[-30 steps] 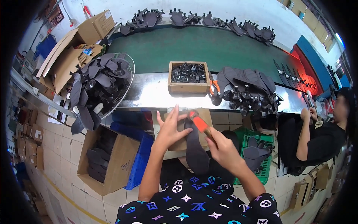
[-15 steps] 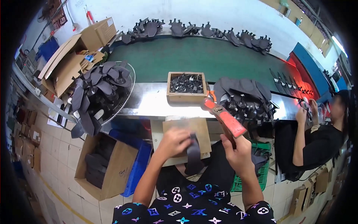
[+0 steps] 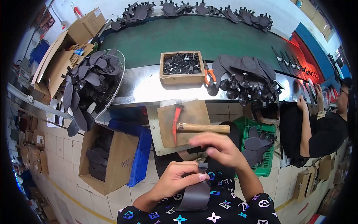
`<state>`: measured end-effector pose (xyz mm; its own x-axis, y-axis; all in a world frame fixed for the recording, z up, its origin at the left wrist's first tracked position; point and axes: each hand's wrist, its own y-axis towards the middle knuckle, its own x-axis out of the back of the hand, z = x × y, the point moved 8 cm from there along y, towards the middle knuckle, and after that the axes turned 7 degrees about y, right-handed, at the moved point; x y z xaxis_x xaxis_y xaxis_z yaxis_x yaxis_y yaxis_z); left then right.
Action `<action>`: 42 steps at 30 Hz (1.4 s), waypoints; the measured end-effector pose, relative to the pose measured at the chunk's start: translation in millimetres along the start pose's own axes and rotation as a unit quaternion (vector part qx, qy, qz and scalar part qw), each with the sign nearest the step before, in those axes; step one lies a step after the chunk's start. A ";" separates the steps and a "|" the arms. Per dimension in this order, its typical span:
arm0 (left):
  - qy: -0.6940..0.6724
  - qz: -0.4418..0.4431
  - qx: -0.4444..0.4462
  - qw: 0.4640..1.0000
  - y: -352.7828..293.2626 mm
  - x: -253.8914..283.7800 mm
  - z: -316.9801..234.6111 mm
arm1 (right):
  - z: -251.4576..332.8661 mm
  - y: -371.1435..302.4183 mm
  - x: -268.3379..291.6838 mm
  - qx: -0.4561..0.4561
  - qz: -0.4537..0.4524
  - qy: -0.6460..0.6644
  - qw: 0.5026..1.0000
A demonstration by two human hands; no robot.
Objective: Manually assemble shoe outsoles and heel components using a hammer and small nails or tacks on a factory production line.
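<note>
My left hand [image 3: 178, 180] grips a curved dark grey strap-like piece [image 3: 195, 197] close to my body. A small black clip shows at the end of it, by my thumb. My right hand [image 3: 222, 150] is open with nothing in it, fingers stretched out, just to the right of and above that piece. Beyond it a hammer [image 3: 203, 128] with a red head and wooden handle lies on a brown board [image 3: 197, 107]. The handle points right, its end close to my right hand.
A wooden box [image 3: 182, 79] of small black clips and orange-handled pliers [image 3: 210, 76] rest on the metal bench edge. Grey pieces fill a wire basket [image 3: 120, 84], a pile [image 3: 244, 69], a carton [image 3: 123, 160] and a green crate [image 3: 264, 170]. A co-worker [image 3: 320, 130] sits at right.
The hammer, earlier raised in my right hand, now lies on the board, and that hand is free. My left hand has drawn the grey piece off the board toward my body.
</note>
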<state>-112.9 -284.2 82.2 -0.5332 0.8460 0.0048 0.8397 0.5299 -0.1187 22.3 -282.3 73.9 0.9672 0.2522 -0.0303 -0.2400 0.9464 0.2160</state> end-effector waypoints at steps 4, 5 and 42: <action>-0.052 0.044 0.018 0.998 1.1 -11.4 0.5 | 31.1 -23.0 -12.1 0.039 0.062 0.024 0.997; -0.071 0.081 0.004 0.994 2.2 -19.0 -4.7 | 40.3 -23.7 -12.6 0.071 0.080 -0.001 0.994; -0.213 0.040 0.091 0.972 -12.0 -16.4 23.8 | 60.7 -42.9 -10.3 0.104 -0.063 -0.274 0.954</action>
<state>-116.7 -305.8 59.9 -0.4935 0.7624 -0.4186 0.8689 0.4113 -0.2755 27.6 -337.7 124.2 0.8988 -0.0580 0.4345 -0.1530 0.8873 0.4351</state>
